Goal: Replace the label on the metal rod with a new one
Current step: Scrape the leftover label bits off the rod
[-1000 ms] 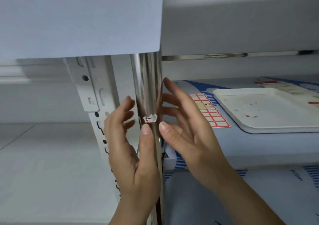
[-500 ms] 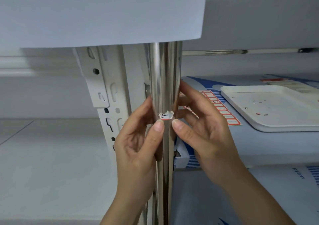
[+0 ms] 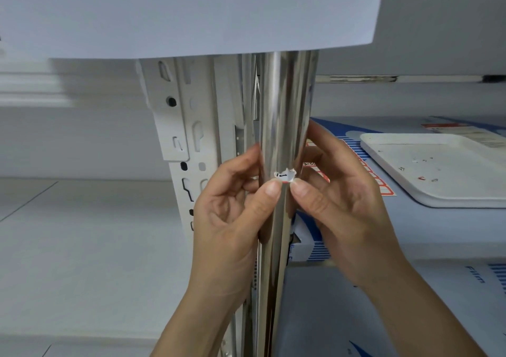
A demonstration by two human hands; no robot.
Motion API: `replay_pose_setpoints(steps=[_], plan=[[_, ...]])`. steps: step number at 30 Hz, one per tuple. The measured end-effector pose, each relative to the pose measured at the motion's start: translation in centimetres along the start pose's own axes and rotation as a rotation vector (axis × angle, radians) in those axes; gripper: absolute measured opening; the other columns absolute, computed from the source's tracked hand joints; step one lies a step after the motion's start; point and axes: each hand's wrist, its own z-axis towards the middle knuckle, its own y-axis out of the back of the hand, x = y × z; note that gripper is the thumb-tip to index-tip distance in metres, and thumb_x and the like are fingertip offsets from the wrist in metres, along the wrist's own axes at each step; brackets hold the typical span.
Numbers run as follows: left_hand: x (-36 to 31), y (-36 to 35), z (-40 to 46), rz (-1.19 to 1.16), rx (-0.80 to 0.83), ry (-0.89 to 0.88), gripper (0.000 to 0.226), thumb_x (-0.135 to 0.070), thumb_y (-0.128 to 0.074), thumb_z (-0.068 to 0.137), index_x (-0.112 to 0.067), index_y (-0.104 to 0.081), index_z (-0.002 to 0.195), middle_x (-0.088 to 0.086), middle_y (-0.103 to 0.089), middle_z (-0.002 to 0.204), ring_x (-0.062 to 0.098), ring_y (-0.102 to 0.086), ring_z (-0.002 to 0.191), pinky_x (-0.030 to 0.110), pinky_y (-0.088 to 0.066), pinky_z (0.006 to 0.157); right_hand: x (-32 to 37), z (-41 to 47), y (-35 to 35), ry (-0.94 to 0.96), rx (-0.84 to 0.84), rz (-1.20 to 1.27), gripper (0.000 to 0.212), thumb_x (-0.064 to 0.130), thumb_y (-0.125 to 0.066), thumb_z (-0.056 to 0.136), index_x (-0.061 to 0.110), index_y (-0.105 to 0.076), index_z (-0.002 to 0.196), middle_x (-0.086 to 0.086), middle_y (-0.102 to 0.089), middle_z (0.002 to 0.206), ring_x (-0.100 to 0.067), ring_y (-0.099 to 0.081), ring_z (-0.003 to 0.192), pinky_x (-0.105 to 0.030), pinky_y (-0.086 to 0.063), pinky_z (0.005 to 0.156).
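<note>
at frame centre both thumbs work at the torn old label (image 3: 285,175) on the rod (image 3: 284,115), left hand (image 3: 232,219) and right hand (image 3: 342,206) curled around it; next, probably peeling the remnant off.

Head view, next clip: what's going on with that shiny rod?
A person has both hands around an upright metal rod beside a white slotted shelf post. The left hand and right hand set their thumb tips just under a small torn label remnant stuck on the rod, apparently to pick it off. A sheet of red-bordered labels and a white tray lie on the shelf to the right.
</note>
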Motion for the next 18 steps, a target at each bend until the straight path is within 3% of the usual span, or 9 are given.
replay_pose_setpoints(steps=[5,8,11,18], plan=[[-0.03,-0.64,-0.27,0.003,-0.029,-0.03,0.054,-0.022,-0.07,0.075,-0.006,-0.059,0.126,0.017,-0.067,0.114,0.032,-0.064,0.105,0.051,-0.048,0.096,-0.19,-0.06,0.26,-0.028,0.023,0.036,0.057,0.015,-0.059,0.084,0.02,-0.048,0.14,-0.009,-0.062,0.123,-0.03,-0.06,0.116,-0.052,-0.047,0.098],[0.01,-0.63,-0.3,-0.009,-0.026,-0.023,0.053,-0.028,-0.063,0.078,-0.01,-0.06,0.128,0.017,-0.067,0.113,0.037,-0.06,0.099,0.054,-0.046,0.088,-0.22,-0.15,0.43,-0.043,0.03,0.055,0.055,0.015,-0.056,0.085,0.02,-0.049,0.139,-0.005,-0.064,0.119,-0.028,-0.061,0.113,-0.05,-0.047,0.097],[0.27,-0.46,-0.19,0.005,-0.041,-0.03,0.05,-0.028,-0.063,0.081,-0.009,-0.061,0.128,0.018,-0.067,0.118,0.041,-0.061,0.108,0.059,-0.043,0.097,-0.31,-0.13,0.45,-0.041,0.022,0.039,0.055,0.014,-0.056,0.085,0.02,-0.049,0.14,-0.007,-0.063,0.12,-0.029,-0.06,0.114,-0.052,-0.046,0.099],[0.08,-0.26,0.06,0.016,-0.05,-0.055,0.044,-0.023,-0.069,0.078,-0.008,-0.066,0.12,0.009,-0.072,0.111,0.031,-0.066,0.108,0.052,-0.048,0.099,-0.45,-0.1,0.52,-0.033,0.02,0.026,0.055,0.015,-0.057,0.084,0.024,-0.051,0.138,-0.007,-0.062,0.121,-0.032,-0.059,0.116,-0.053,-0.046,0.099]])
